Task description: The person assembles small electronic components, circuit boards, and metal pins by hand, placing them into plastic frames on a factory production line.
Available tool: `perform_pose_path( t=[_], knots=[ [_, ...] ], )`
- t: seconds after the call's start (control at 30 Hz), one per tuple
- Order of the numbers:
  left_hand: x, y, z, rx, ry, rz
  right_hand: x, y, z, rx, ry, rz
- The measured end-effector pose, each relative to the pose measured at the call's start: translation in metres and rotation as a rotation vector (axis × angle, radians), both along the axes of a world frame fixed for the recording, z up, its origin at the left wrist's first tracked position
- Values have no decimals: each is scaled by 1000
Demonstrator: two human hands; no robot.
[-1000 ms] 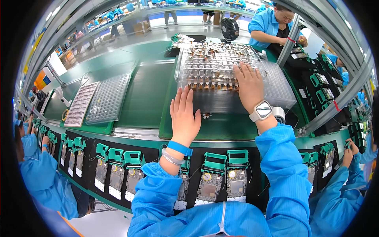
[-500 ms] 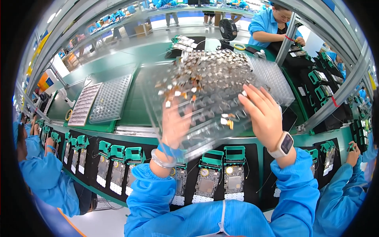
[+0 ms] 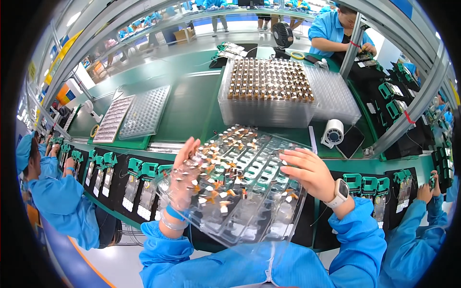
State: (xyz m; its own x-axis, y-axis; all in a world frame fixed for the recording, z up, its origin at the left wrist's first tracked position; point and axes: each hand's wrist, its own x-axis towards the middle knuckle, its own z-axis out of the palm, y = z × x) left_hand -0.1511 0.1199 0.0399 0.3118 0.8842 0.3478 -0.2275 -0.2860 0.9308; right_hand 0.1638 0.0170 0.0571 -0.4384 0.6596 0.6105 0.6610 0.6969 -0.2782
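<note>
Tray likely light, stiff; parts look delicate. Best held by side edges: left hand grips left, half-curled, thumb unclear; right hand grips right, fingers slightly parted.

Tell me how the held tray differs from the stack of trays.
The tray is thin; the stack is many layers thick. The tray is held up; the stack rests on the green surface. The tray's small parts lie scattered; those atop the stack sit in rows. Both are clear.
</note>
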Motion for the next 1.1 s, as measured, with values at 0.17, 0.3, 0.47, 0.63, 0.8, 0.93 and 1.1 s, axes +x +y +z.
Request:
perform_pose_path(
  t=[0.17, 0.3, 0.47, 0.63, 0.8, 0.93, 1.1],
  knots=[
    [-1, -14, -12, 40, 56, -61, 16, 10, -34, -168, 176, -57],
    [15, -17, -17, 49, 252, 84, 25, 16, -47, -281, 384, -115],
    [33, -21, -6, 208, 331, 105, 46, 26, -64, -507, 719, -16],
    [43, -16, 5, 289, 397, 124, 53, 28, -57, -598, 1065, 34],
    [57, -9, 13, 364, 390, 167, 60, 37, -52, -473, 995, -186],
    [73, 12, 10, 227, 188, 133, 59, 43, -52, -503, 1160, -360],
    [80, 40, -8, 168, 209, 148, 59, 55, -50, -527, 1220, -379]
  ],
)
